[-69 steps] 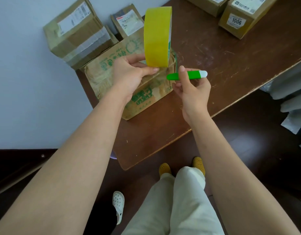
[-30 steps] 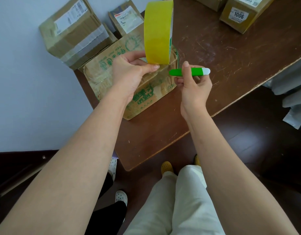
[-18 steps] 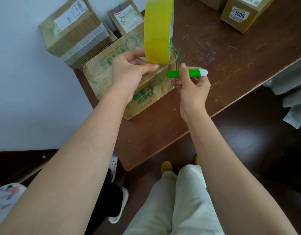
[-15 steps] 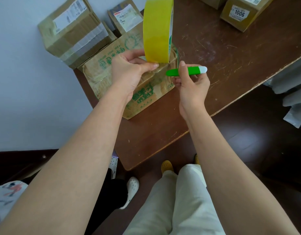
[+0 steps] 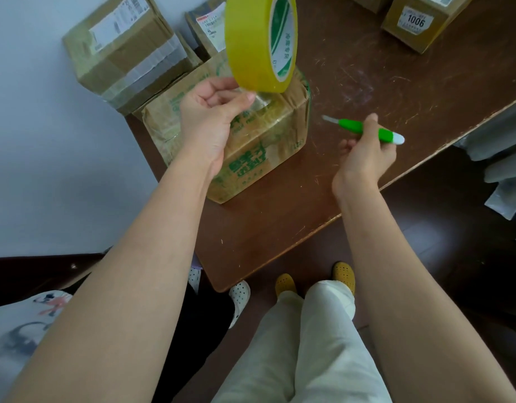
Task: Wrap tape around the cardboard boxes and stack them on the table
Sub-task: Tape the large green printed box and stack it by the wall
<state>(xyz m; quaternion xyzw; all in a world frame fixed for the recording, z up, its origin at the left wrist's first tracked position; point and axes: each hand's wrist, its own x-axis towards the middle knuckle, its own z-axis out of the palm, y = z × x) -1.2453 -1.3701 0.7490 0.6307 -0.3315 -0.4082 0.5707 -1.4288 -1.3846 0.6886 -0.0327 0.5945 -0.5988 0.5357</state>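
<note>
The right hand (image 5: 364, 158) curls its fingers around a green knife with a white end (image 5: 367, 131), and the small blade points away past the fingertips. The left hand (image 5: 210, 112) pinches the clear tape end under a big round yellow tape roll (image 5: 261, 42). Right below those fingers sits a brown cardboard box with green print (image 5: 251, 146) on the dark brown wooden table (image 5: 396, 82). Behind the fingers more brown cardboard boxes (image 5: 125, 50) lean on the wall.

The tape roll (image 5: 258, 45) I hold is bright yellow, its core white with green print. My cutter (image 5: 367, 130) is vivid green with a white end. The box (image 5: 251, 146) is tan cardboard printed in green; the desk (image 5: 396, 82) is dark, scratched brown. My trousers (image 5: 306, 344) are cream, my shoes (image 5: 344, 276) mustard yellow.
</note>
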